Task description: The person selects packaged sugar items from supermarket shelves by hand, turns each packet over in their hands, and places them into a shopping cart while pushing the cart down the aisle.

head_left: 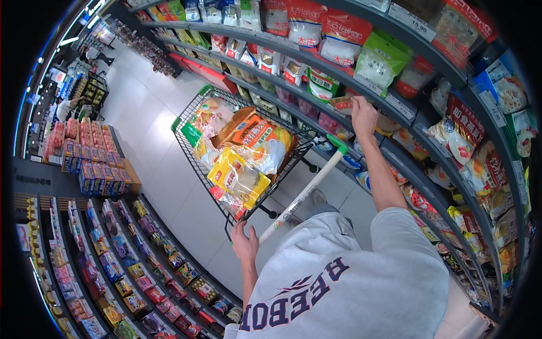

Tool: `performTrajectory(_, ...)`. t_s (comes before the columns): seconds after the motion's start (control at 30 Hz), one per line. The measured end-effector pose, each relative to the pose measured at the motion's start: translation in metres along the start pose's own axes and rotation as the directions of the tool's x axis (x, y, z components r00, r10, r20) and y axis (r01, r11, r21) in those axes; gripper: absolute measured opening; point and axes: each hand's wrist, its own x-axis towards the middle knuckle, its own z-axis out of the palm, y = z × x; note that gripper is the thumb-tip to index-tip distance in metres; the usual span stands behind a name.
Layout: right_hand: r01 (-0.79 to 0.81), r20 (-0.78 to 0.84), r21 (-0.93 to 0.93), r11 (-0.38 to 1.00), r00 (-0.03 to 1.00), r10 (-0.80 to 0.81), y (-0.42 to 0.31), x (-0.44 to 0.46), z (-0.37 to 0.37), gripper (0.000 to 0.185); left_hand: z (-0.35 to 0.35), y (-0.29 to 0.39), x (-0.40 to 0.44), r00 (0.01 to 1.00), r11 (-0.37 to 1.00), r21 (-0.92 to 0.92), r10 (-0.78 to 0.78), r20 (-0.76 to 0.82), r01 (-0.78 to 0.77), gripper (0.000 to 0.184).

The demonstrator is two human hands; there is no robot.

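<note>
My right hand (364, 117) is raised at the shelf, its fingers closed on the edge of a small reddish-brown packet (341, 104). What is printed on that packet is too small to make out. Low on the left, my left hand (245, 242) is curled around the left end of the shopping cart's white handle (305, 198). The wire cart (195, 144) stands in front of me, holding an orange bag (262, 135), a yellow bag (240, 175) and other packaged food.
Curved shelves of bagged goods run along my right, with a red bag (345, 39) and a green bag (383, 56) near my right hand. Snack shelves (121, 254) line the left, beside a stack of pink and blue packs (93, 152). Tiled floor (141, 101) stretches ahead.
</note>
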Motion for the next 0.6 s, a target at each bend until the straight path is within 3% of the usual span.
performTrajectory(0.1,0.061,-0.218,0.203,0.977,0.976,-0.016,-0.057,0.007,-0.057,0.013,-0.003,0.003,0.000,1.000,0.999,-0.044,0.017,0.000,-0.017,0.033)
performTrajectory(0.13,0.106,-0.193,0.226,0.968,0.979,-0.062,-0.069,0.007,-0.067,0.012,-0.003,0.005,0.001,0.999,0.997,-0.078,0.025,-0.027,-0.027,0.037)
performTrajectory(0.27,0.173,0.139,0.354,0.919,0.962,-0.235,-0.130,0.005,-0.111,0.009,-0.014,0.021,0.001,0.993,0.969,-0.237,0.051,-0.105,-0.075,0.049)
performTrajectory(0.37,0.190,0.310,0.486,0.853,0.875,-0.371,-0.171,-0.012,-0.135,0.010,-0.027,0.058,0.016,0.987,0.862,-0.481,0.142,-0.075,-0.160,0.067)
performTrajectory(0.47,0.288,0.345,0.581,0.761,0.760,-0.551,-0.203,-0.026,-0.155,0.010,-0.049,0.105,0.027,0.961,0.801,-0.548,0.277,-0.016,-0.240,0.084)
performTrajectory(0.57,0.153,0.478,0.615,0.774,0.708,-0.520,-0.230,-0.039,-0.171,0.009,-0.056,0.124,0.037,0.895,0.746,-0.632,0.407,0.181,-0.211,0.080)
performTrajectory(0.6,0.071,0.514,0.614,0.786,0.719,-0.467,-0.236,-0.044,-0.168,0.011,-0.055,0.124,0.038,0.888,0.722,-0.684,0.375,0.266,-0.100,0.077)
